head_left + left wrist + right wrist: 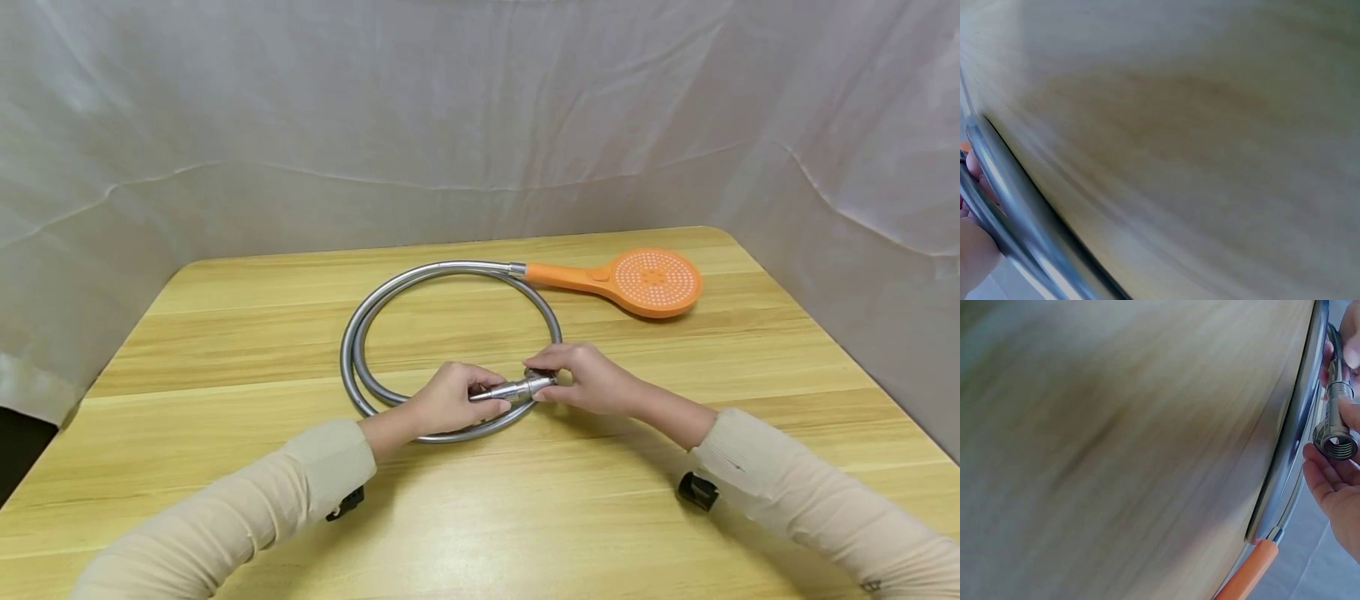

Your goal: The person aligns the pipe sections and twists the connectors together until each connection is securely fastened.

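A coiled silver shower hose lies on the wooden table, its far end joined to an orange shower head. Near the front of the coil, my left hand pinches the hose's free end between thumb and fingers. My right hand grips a chrome fitting in line with that end; whether the two are screwed together I cannot tell. A threaded opening shows on the fitting in the right wrist view. Two hose strands pass beside my left hand in the left wrist view.
The wooden table has grey-white cloth hanging behind it and at both sides. The orange shower head lies at the back right, face up. A dark gap shows at the table's left side.
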`<action>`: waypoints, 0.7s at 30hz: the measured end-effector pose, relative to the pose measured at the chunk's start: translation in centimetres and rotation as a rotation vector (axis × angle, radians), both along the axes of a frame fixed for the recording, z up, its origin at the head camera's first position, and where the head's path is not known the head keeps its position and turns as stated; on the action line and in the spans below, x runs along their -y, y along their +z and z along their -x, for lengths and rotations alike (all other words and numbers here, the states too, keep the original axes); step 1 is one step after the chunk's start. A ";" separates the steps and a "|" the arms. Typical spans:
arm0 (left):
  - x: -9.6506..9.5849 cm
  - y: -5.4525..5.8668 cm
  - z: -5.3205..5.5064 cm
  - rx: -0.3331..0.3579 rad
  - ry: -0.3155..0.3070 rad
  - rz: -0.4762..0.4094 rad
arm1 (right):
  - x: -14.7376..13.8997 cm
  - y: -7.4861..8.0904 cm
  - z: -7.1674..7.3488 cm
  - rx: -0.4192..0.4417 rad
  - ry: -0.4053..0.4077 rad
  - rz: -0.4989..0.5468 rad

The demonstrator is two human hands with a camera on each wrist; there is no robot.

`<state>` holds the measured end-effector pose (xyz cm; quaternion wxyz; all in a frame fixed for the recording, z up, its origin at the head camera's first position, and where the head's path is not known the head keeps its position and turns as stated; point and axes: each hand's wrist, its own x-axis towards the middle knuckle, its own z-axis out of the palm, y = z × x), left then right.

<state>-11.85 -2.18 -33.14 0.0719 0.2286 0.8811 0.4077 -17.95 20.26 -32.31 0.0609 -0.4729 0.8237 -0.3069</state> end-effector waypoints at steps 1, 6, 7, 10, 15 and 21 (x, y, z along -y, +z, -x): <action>0.0 0.0 0.0 0.003 -0.003 -0.003 | 0.0 0.0 0.0 0.001 0.000 0.000; 0.0 0.1 -0.1 -0.003 0.001 0.006 | 0.0 0.0 0.0 0.006 -0.002 -0.001; 0.0 0.1 -0.1 -0.007 0.004 0.010 | 0.0 0.1 0.0 0.008 -0.002 0.000; 0.0 0.0 -0.1 -0.009 0.019 0.014 | 0.0 0.1 0.0 0.011 0.000 0.001; -0.1 -0.1 -0.1 -0.021 0.037 0.005 | 0.0 -0.1 0.1 0.010 0.004 -0.005; -0.2 0.0 -0.2 -0.026 0.044 0.006 | 0.1 0.0 0.2 0.007 0.011 -0.008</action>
